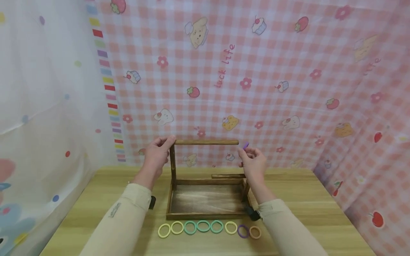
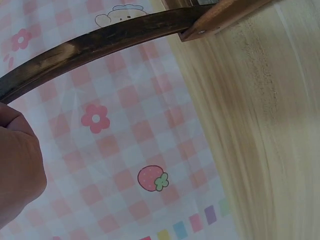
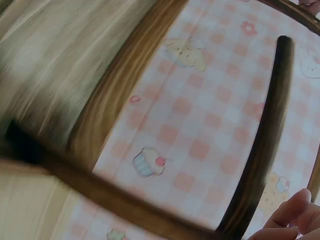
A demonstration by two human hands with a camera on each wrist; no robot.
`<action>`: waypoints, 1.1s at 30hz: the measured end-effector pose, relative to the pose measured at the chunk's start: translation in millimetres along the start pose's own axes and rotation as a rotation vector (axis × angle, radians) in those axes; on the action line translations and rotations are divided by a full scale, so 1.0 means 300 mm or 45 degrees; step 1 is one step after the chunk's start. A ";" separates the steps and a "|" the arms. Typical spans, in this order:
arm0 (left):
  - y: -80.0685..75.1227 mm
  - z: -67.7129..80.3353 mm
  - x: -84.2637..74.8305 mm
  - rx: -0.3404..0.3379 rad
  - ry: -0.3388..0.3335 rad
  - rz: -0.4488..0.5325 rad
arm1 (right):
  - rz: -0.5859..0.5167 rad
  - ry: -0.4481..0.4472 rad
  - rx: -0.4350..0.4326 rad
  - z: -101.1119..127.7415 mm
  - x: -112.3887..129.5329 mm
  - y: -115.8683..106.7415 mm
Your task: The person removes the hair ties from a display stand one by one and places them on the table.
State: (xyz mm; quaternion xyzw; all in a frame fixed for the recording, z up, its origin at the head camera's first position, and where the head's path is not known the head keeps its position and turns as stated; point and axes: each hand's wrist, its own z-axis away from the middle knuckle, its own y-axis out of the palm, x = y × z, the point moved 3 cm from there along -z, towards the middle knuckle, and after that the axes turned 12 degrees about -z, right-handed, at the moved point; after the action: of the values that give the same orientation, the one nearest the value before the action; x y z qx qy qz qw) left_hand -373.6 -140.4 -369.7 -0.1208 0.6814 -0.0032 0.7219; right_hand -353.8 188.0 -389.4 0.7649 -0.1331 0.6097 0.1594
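Note:
A dark wooden rack (image 1: 206,142) has a tray base, a tall left post with a long top bar, and a short right post with a lower bar (image 1: 228,176). At its upper left corner my left hand (image 1: 157,156) grips the post, thumb on the bar's end; the left wrist view shows the knuckles beside the curved post (image 2: 100,37). My right hand (image 1: 254,163) pinches a purple ring (image 1: 245,145) just right of the top bar's free end, apart from it. In the right wrist view the fingertips (image 3: 295,207) show, but the ring is hidden.
In front of the rack lies a row of rings: yellow rings (image 1: 164,231), green rings (image 1: 203,226), one purple ring (image 1: 243,231) and an orange ring (image 1: 255,232). All stand on a wooden table (image 1: 96,213), with a checked pink cloth (image 1: 224,99) hanging behind.

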 end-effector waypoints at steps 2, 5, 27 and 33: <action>0.003 -0.004 -0.010 0.011 0.008 -0.003 | 0.058 -0.028 -0.003 -0.001 0.004 -0.025; 0.003 -0.005 -0.024 0.018 0.011 0.002 | 0.144 -0.085 0.036 0.009 0.009 -0.047; -0.020 0.020 -0.011 -0.041 -0.029 -0.073 | 0.510 -0.590 0.630 0.268 0.030 0.100; -0.013 0.012 -0.016 -0.037 -0.022 -0.065 | 0.442 -0.453 0.791 0.347 0.001 0.168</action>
State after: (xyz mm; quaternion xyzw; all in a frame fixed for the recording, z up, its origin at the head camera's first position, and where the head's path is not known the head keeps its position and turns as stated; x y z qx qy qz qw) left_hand -369.7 -142.8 -364.1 -0.1488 0.6718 -0.0107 0.7256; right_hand -281.1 99.8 -406.5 0.8365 -0.0953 0.4968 -0.2107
